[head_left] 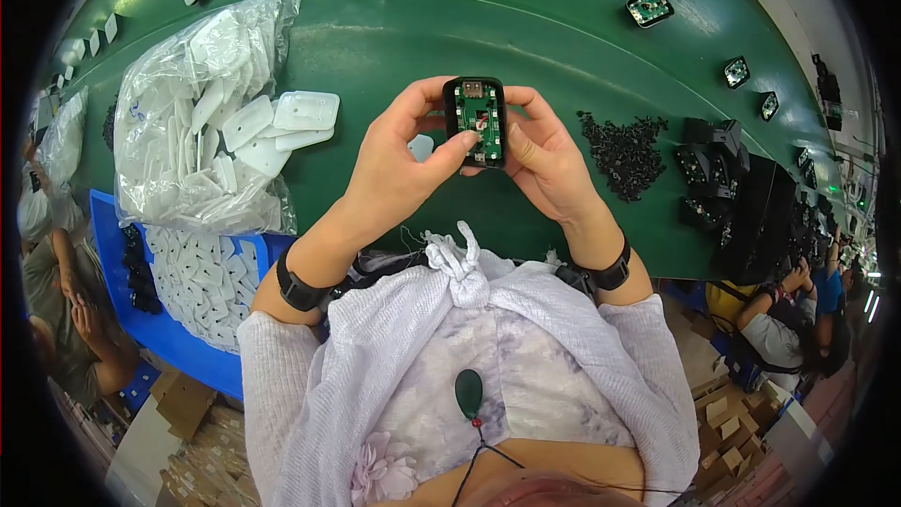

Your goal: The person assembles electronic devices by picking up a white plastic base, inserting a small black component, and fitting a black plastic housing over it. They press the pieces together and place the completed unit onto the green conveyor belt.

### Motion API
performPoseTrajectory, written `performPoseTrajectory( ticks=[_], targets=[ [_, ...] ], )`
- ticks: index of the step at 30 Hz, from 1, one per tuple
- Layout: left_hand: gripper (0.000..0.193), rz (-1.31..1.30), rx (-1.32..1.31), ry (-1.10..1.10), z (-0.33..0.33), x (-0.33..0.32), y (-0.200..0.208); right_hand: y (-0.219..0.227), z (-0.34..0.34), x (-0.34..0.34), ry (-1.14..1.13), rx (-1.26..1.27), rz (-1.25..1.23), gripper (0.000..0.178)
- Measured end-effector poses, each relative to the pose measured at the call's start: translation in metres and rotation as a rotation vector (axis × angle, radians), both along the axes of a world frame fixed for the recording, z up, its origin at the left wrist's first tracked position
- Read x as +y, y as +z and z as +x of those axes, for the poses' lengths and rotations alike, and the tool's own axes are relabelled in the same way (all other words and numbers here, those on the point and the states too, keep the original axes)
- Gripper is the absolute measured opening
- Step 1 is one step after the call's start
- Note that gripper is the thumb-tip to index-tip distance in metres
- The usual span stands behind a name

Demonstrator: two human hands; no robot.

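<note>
Between both hands, above the green table [413,38], is a small black plastic housing [500,99] with a green circuit board [476,103] set in its open face. A metal port sits at the board's far end, and a bit of red wire shows near its middle. My left hand [399,143] grips the housing's left side, its thumb pressed on the board's lower part. My right hand [542,152] closes round the right side, thumb along the edge. The fingers behind the housing are mostly hidden. A small pale piece [420,146] shows beside my left thumb.
At left, a clear bag [202,113] spills white plastic covers [308,111] onto the table. A blue bin [192,368] of white pieces stands below it. To the right are a pile of small black parts [624,155] and stacked black housings [709,169]. Finished-looking boards in housings [649,7] line the far right.
</note>
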State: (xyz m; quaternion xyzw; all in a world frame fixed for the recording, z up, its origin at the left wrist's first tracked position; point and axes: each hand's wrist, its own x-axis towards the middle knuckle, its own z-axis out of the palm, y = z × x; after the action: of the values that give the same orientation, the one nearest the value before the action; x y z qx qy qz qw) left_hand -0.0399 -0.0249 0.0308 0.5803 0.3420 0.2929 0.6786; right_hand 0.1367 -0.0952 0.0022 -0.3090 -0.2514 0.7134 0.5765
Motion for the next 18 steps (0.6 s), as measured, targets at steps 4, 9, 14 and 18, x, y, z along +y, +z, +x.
performPoseTrajectory(
  ticks=[4,9,14,18],
  targets=[
    [0.043,0.021,-0.001,0.004,-0.0008,0.0019,-0.0021,0.0035,-0.0019,-0.0002,-0.010,0.025,0.002,0.039],
    [0.044,-0.067,-0.063,0.002,-0.0021,0.0024,0.0004,0.0020,-0.0010,-0.0003,-0.010,-0.015,0.011,0.039],
    [0.044,-0.097,-0.050,-0.006,-0.0022,0.0012,0.0020,0.0001,-0.0026,-0.0012,-0.019,-0.010,-0.008,0.039],
    [0.042,0.017,-0.027,-0.005,0.0000,-0.0002,0.0011,0.0022,-0.0029,-0.0003,-0.018,-0.014,0.006,0.038]
  ],
)
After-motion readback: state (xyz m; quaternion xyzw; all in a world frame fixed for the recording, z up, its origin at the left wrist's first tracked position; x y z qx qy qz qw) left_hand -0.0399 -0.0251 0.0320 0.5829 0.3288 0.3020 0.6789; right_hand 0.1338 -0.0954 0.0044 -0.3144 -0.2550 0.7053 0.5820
